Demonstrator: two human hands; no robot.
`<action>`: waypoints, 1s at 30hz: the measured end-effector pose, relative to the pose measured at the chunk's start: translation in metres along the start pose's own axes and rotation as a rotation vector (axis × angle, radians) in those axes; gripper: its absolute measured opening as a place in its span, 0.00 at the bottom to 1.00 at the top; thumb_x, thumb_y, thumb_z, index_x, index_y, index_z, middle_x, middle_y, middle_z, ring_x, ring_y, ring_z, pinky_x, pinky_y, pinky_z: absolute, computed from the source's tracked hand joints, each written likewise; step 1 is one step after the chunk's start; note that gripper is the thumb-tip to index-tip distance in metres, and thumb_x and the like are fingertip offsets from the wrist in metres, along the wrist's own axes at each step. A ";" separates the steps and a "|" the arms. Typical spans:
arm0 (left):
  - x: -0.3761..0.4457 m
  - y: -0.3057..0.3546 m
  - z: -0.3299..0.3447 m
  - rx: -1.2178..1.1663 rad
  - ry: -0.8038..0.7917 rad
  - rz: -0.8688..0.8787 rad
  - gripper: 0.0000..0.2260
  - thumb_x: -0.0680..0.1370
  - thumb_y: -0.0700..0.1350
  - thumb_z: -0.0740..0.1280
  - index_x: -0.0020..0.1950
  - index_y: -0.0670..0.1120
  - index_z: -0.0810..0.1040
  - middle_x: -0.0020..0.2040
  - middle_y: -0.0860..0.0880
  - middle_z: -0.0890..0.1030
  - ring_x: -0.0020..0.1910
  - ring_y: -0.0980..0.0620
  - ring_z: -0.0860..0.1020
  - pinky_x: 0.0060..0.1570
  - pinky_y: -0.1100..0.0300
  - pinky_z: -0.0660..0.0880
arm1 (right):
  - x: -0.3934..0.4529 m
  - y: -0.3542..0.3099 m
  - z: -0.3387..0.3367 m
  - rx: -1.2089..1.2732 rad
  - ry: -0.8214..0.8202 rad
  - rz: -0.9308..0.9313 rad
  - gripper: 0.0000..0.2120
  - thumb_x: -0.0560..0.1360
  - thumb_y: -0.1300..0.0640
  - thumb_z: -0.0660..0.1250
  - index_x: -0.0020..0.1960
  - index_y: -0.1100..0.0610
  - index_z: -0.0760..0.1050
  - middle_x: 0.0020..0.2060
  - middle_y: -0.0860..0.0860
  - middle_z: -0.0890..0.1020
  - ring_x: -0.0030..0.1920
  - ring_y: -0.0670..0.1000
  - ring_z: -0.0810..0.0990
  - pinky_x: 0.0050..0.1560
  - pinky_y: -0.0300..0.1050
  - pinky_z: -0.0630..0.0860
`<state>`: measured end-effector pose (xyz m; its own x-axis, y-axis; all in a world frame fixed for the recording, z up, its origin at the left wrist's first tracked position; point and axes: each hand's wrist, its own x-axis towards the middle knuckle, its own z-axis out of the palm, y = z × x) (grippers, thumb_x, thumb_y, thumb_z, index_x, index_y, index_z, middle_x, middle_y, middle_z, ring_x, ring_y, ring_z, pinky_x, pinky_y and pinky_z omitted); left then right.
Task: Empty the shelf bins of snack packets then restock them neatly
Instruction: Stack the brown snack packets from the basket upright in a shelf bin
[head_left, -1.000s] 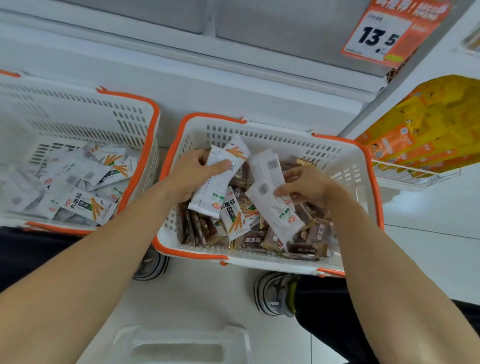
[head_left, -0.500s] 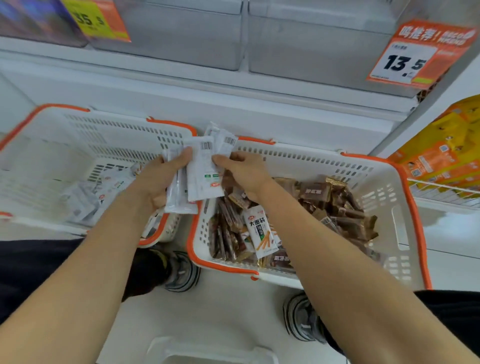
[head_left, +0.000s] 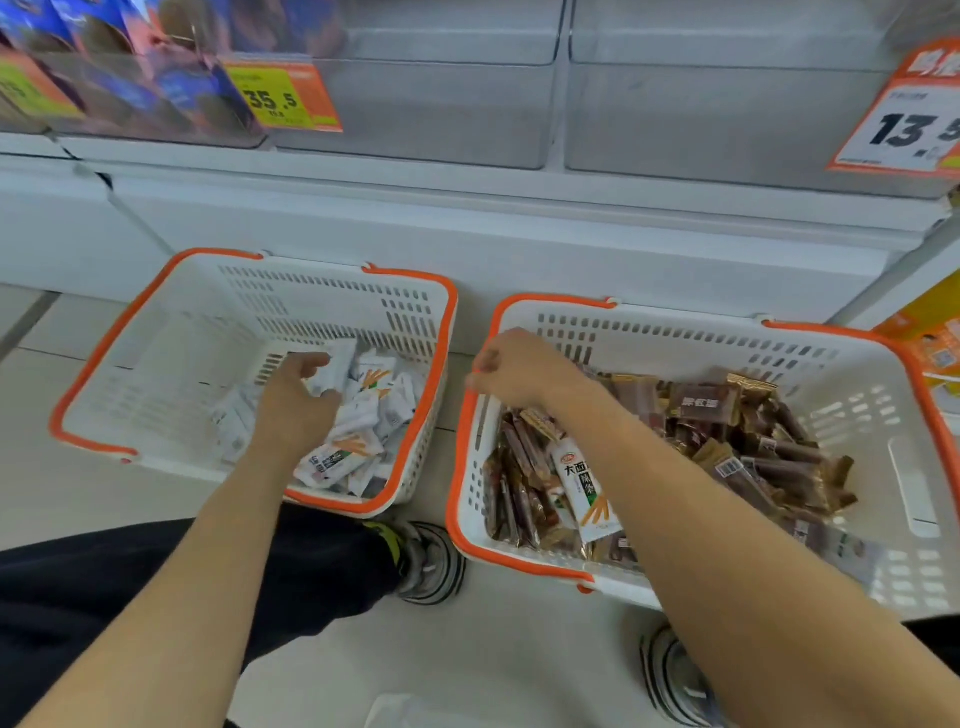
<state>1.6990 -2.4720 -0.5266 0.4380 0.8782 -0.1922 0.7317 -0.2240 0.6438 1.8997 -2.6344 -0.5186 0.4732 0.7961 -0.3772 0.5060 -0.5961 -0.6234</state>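
Two hands over two baskets of snacks on the shop floor.

The left hand (head_left: 298, 402) is down in the left white plastic basket with the orange rim (head_left: 156, 283), its fingers curled round white snack packets (head_left: 332, 369) above the white pile. The right hand (head_left: 514, 369) is a loose fist over the right white basket with the orange rim (head_left: 675, 332); I cannot tell if it holds anything. Brown snack packets (head_left: 753, 431) and one white packet with orange sticks (head_left: 584, 483) lie there. The clear shelf bins (head_left: 701, 114) sit above.

arms (head_left: 218, 571): bare, no sleeves | trousers (head_left: 78, 597): dark | shoes (head_left: 431, 566): grey-white, striped soles
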 end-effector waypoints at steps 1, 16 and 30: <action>-0.007 0.011 0.010 -0.007 0.032 0.048 0.16 0.77 0.35 0.67 0.65 0.42 0.76 0.64 0.43 0.78 0.64 0.46 0.75 0.58 0.59 0.67 | 0.002 0.019 -0.006 0.002 0.020 0.061 0.17 0.76 0.54 0.70 0.56 0.68 0.81 0.55 0.64 0.83 0.53 0.63 0.83 0.58 0.59 0.79; -0.066 0.063 0.171 0.634 -0.790 0.538 0.43 0.72 0.53 0.75 0.81 0.54 0.54 0.81 0.48 0.50 0.79 0.40 0.50 0.77 0.44 0.57 | -0.045 0.167 0.073 0.037 0.090 0.339 0.43 0.64 0.48 0.83 0.72 0.55 0.66 0.68 0.55 0.72 0.67 0.58 0.71 0.64 0.55 0.74; -0.075 0.040 0.211 0.510 -0.399 0.566 0.20 0.76 0.52 0.72 0.67 0.50 0.78 0.72 0.46 0.69 0.74 0.40 0.56 0.74 0.46 0.61 | -0.065 0.175 0.091 0.419 0.212 0.598 0.36 0.68 0.61 0.81 0.68 0.57 0.64 0.53 0.52 0.78 0.52 0.54 0.78 0.48 0.45 0.76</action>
<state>1.8059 -2.6358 -0.6431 0.8885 0.3845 -0.2504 0.4515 -0.8299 0.3277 1.8920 -2.7816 -0.6655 0.7305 0.2879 -0.6193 -0.1764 -0.7965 -0.5784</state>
